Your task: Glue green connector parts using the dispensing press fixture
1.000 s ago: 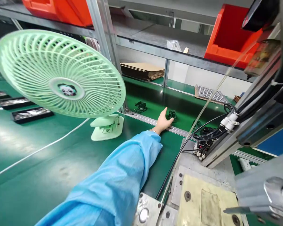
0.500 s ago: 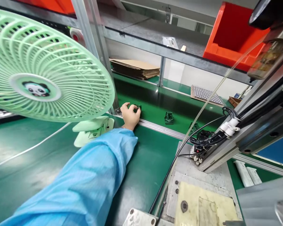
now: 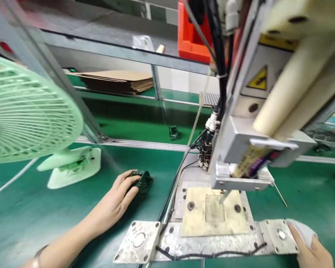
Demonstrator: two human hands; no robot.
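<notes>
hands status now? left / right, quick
Left hand: closed around a small black part, on the green mat.
Right hand: only partly in frame at the fixture plate's corner; grip cannot be told.

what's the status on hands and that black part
Left hand fingers closed on black part, on green mat. Right hand by fixture plate corner, grip unclear. Black cable beside the part.

A mint-green fan (image 3: 30,115) stands on the dark green table (image 3: 44,208), beside a black part (image 3: 142,182) and an orange bin (image 3: 191,37).
</notes>
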